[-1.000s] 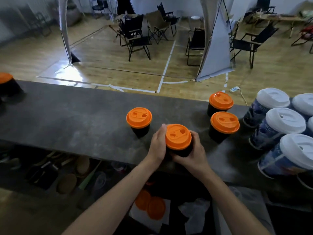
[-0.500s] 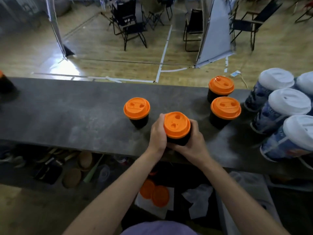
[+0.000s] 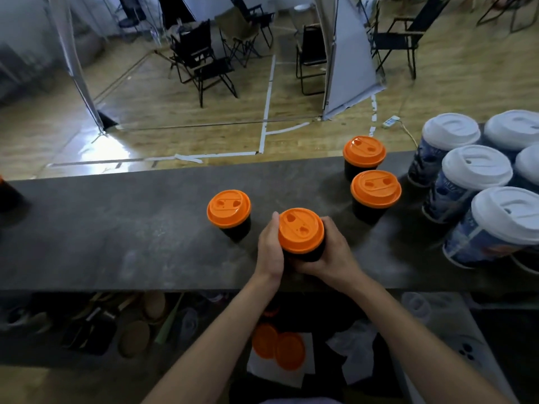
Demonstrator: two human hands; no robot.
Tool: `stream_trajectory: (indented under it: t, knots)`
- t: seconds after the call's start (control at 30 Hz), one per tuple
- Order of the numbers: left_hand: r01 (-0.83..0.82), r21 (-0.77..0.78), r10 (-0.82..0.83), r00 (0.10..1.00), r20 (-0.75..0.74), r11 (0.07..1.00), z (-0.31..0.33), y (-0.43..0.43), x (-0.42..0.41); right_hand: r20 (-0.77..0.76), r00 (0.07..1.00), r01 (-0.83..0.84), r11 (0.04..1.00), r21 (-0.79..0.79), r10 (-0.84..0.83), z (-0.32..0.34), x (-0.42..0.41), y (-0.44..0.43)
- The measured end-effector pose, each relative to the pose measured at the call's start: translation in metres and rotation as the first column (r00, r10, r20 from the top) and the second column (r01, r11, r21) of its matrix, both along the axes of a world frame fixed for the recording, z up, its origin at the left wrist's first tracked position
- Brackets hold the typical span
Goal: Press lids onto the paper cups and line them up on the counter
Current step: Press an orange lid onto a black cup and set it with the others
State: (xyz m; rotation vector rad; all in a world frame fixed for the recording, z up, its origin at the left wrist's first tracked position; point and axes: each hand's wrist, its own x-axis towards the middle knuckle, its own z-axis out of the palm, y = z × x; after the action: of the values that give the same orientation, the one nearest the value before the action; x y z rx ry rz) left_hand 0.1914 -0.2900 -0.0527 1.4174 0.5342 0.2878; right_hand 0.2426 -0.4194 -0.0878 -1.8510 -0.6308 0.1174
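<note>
Four small dark paper cups with orange lids stand in plain sight on the grey worktop (image 3: 116, 228), and a fifth dark shape with a sliver of orange shows at the far left edge (image 3: 5, 193), too cut off to be sure of. The held cup (image 3: 303, 252) sits near the worktop's front edge with its orange lid (image 3: 301, 230) on top; the left hand (image 3: 269, 252) and the right hand (image 3: 332, 255) wrap it from either side, fingers (image 3: 274, 225) curled closed around the cup wall just under the lid rim. Just to its left stands a second lidded cup (image 3: 229, 209), apart from the hands. To the right are two more lidded cups, one nearer (image 3: 375, 192) and one behind it (image 3: 364, 151), close together. At the far right stand taller blue-patterned cups with white lids; five are visible: (image 3: 450, 135), (image 3: 477, 167), (image 3: 507, 214), (image 3: 513, 128) and (image 3: 528, 164), the last cropped by the frame. Below the worktop, two loose orange lids (image 3: 278, 349) lie overlapping on a white sheet (image 3: 309, 371).
</note>
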Motion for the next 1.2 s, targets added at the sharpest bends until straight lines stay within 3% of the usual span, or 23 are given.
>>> stream_trajectory:
  t: [0.07,0.2,0.37,0.57,0.73,0.93,1.13,1.2]
  knots:
    - [0.053,0.003,-0.053,0.999,-0.011,0.999,0.003,0.008,0.003,0.026,0.998,-0.054,0.998,-0.009,0.054,0.002,0.001,-0.002]
    - [-0.14,0.077,0.134,0.988,0.078,0.987,-0.004,0.002,-0.003,0.065,0.995,-0.074,0.997,-0.02,0.075,0.002,-0.005,0.003]
    - [0.093,0.041,-0.094,0.994,0.046,0.995,0.004,0.006,0.004,0.03,0.998,-0.059,0.998,-0.025,0.06,0.0,-0.002,0.0]
    - [-0.124,0.034,0.121,0.99,0.068,0.992,-0.004,-0.01,-0.004,0.006,1.0,0.007,1.0,0.001,-0.007,-0.001,-0.006,0.004]
    - [0.01,-0.051,-0.01,1.0,0.002,0.999,0.004,0.003,0.0,0.039,0.999,-0.022,1.0,-0.003,0.022,-0.001,-0.002,0.001]
    - [-0.125,0.033,0.124,0.992,0.008,0.992,0.002,-0.008,-0.006,0.023,1.0,0.009,1.0,0.03,-0.01,0.0,-0.005,0.004]
    - [0.109,0.018,-0.107,0.993,-0.058,0.994,0.003,0.016,0.005,0.034,0.999,-0.016,1.0,0.009,0.016,0.0,-0.001,-0.001]
    - [0.022,0.039,-0.02,0.998,-0.053,0.999,0.001,0.014,0.004,0.041,0.998,-0.04,0.999,0.001,0.04,0.0,-0.003,0.0]
